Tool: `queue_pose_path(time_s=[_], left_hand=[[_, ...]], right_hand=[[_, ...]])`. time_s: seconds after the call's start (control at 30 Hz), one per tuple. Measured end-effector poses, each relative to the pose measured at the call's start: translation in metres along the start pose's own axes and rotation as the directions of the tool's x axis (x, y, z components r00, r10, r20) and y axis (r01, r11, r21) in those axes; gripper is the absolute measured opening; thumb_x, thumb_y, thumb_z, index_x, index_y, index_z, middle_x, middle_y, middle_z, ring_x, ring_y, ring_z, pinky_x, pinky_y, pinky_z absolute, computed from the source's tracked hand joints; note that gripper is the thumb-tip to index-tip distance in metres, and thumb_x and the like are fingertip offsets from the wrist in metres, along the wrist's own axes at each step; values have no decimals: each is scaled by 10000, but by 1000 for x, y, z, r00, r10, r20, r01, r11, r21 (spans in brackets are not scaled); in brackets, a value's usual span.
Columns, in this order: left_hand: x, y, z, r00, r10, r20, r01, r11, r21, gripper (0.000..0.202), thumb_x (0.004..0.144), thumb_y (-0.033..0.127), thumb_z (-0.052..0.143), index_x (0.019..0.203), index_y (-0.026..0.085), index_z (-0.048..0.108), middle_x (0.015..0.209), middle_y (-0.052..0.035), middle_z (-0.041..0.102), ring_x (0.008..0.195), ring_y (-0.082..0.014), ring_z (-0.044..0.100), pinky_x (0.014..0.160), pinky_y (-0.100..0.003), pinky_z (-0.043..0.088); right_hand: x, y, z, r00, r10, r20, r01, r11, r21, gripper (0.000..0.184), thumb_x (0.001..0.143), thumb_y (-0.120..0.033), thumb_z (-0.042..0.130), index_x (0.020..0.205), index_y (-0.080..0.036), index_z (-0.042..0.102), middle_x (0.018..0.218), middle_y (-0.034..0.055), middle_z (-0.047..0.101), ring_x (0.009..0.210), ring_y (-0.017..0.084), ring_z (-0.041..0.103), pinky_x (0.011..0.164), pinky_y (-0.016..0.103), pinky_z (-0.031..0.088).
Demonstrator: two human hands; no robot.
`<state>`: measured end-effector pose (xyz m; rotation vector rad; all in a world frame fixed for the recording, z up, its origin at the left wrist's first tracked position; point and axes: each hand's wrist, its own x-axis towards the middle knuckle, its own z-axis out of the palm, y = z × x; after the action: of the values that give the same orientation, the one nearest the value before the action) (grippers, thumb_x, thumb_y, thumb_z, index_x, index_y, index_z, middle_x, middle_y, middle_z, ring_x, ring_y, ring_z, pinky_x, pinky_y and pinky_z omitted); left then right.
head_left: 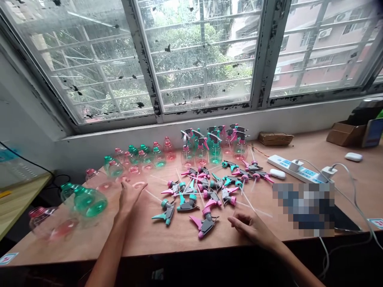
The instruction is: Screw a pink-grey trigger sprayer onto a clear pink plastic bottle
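Note:
My left hand point(129, 196) reaches over the left part of the table, thumb and fingers spread apart. It is at the near edge of the clear bottle group, by a pinkish round base point(139, 185); whether it touches that is unclear. My right hand point(249, 228) rests low above the front of the table, fingers curled in, with nothing visible in them. Between the hands lies a pile of spray heads in grey with pink or teal, some with thin tubes. Closest are a pink-and-grey spray head point(206, 225) and a teal-and-grey one point(166, 212).
Open-necked pink and green bottles, such as a green bottle point(89, 202), line the left side. Several bottles with spray heads, including a green one point(215, 153), stand by the window wall. A power strip point(299, 170), white earbud cases point(277, 173) and cables occupy the right.

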<state>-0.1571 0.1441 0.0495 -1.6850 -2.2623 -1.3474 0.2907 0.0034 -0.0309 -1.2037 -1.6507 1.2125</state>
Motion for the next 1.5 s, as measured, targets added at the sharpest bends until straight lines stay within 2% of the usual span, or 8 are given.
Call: queue_pose_path(time_s=[0.3, 0.37, 0.47, 0.53, 0.77, 1.03, 1.27, 1.5], left_hand=[[-160, 68, -7, 915, 255, 314, -67, 862, -503, 850, 747, 730, 828, 1375, 222, 564, 1341, -176, 713, 1270, -406, 706, 1090, -582, 577], [-204, 78, -3, 790, 383, 479, -15, 792, -610, 998, 609, 866, 821, 1345, 217, 635, 1311, -190, 743, 1239, -440, 726, 1050, -572, 604], [-234, 93, 3, 323, 571, 754, 298, 695, -654, 1195, 570, 701, 964, 1568, 246, 489, 1569, -204, 590, 1487, -482, 529, 1236, -608, 428], [-234, 102, 7, 280, 575, 768, 292, 712, -639, 1231, 568, 566, 1021, 1612, 265, 441, 1620, -182, 542, 1542, -465, 460, 1311, -610, 299], [-225, 103, 28, 416, 543, 730, 397, 613, -683, 1157, 627, 676, 948, 1599, 255, 483, 1614, -182, 559, 1557, -467, 446, 1309, -634, 305], [-211, 99, 29, 517, 553, 653, 282, 610, -740, 1055, 660, 690, 919, 1540, 239, 553, 1535, -182, 631, 1472, -462, 553, 1252, -617, 422], [-193, 69, 32, 799, 352, 487, 156, 662, -733, 962, 850, 612, 806, 1624, 286, 336, 1704, -174, 399, 1614, -416, 359, 1343, -586, 256], [-195, 66, 39, 865, 228, 447, 174, 699, -693, 897, 880, 595, 784, 1592, 287, 334, 1621, -188, 487, 1566, -387, 452, 1298, -575, 356]], right_hand=[[2, 6, 0, 997, -79, -18, 77, 994, -76, 502, 1020, -637, 560, 768, -207, 622, 665, -14, 591, 642, 170, 556, 641, 299, 432], [4, 9, 0, 993, -114, -36, 110, 989, -104, 442, 1039, -596, 551, 843, -211, 648, 716, -4, 629, 683, 181, 599, 662, 299, 467], [6, 13, 0, 984, -167, -56, 154, 972, -178, 352, 1053, -525, 551, 986, -209, 690, 783, 17, 675, 684, 187, 613, 632, 297, 485], [8, 11, 2, 977, -207, -52, 189, 953, -237, 286, 1051, -448, 563, 1085, -198, 699, 884, 56, 728, 664, 183, 615, 606, 298, 495], [14, -14, 24, 923, -353, 156, 386, 847, -365, 415, 947, -300, 714, 1358, -250, 695, 1517, 153, 652, 1261, 322, 707, 1053, 412, 583], [22, -10, 34, 939, -320, 123, 341, 831, -441, 261, 1011, -240, 605, 1225, -235, 755, 1327, 149, 749, 1078, 306, 767, 925, 395, 613], [23, -8, 28, 944, -314, 106, 330, 869, -368, 343, 1126, -317, 429, 1016, -206, 735, 1111, 119, 767, 946, 269, 731, 862, 383, 554], [13, -12, 17, 936, -341, 92, 348, 935, -73, 219, 1073, -310, 569, 945, -218, 721, 1084, 89, 725, 1007, 242, 705, 895, 350, 549]])
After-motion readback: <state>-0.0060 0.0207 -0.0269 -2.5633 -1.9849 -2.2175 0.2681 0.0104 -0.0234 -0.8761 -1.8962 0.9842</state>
